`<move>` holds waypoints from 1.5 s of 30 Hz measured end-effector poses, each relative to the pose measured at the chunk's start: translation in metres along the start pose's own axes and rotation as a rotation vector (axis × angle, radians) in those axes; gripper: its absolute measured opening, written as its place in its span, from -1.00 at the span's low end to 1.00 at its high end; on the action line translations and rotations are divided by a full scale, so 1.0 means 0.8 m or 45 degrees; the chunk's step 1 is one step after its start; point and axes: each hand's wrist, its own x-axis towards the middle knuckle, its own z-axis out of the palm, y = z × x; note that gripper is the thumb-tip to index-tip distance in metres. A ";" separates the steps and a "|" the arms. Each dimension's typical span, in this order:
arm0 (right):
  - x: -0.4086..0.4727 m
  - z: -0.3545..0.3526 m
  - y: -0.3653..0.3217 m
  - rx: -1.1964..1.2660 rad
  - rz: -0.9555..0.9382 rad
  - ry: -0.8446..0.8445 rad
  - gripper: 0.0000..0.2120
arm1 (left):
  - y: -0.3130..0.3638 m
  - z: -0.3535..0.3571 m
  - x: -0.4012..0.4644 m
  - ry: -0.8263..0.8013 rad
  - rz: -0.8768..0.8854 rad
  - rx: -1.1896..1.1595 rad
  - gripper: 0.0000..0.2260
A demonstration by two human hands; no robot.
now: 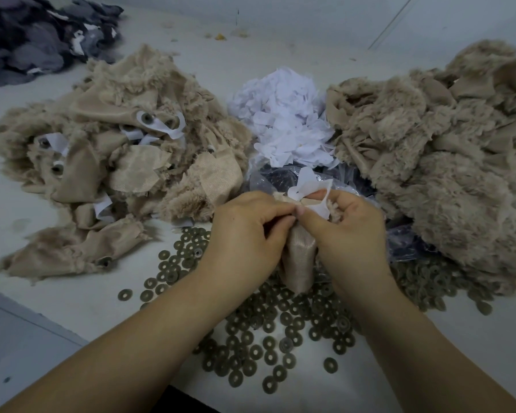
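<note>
Right now your left hand (245,234) and right hand (343,231) both pinch the beige plush piece (298,263) with its white patch (307,183) above the washers (268,329).

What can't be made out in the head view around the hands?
Head view only:
- Beige plush fabric piece: upper part hidden by the left hand and right hand gripping it.
- White fabric patch: lower edge hidden under the right hand pinching it.
- Clear plastic bag: dark contents too dim, partly covered by the hands.
- Dark grey fabric pile: cut off by the left and top edges.
</note>
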 end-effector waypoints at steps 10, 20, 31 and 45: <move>-0.002 0.002 0.004 0.161 0.147 -0.136 -0.90 | -0.007 0.000 0.005 -0.015 -0.130 -0.155 -0.88; -0.003 0.001 0.003 0.155 0.039 -0.197 -0.91 | -0.012 0.004 0.003 -0.055 0.000 -0.125 -0.95; -0.004 0.003 -0.002 0.204 0.001 -0.214 -0.91 | -0.020 -0.004 0.000 0.016 0.040 -0.162 -0.87; -0.001 -0.002 -0.009 0.027 -0.230 -0.310 -0.85 | -0.010 -0.006 0.022 -0.025 -0.988 -0.914 -0.80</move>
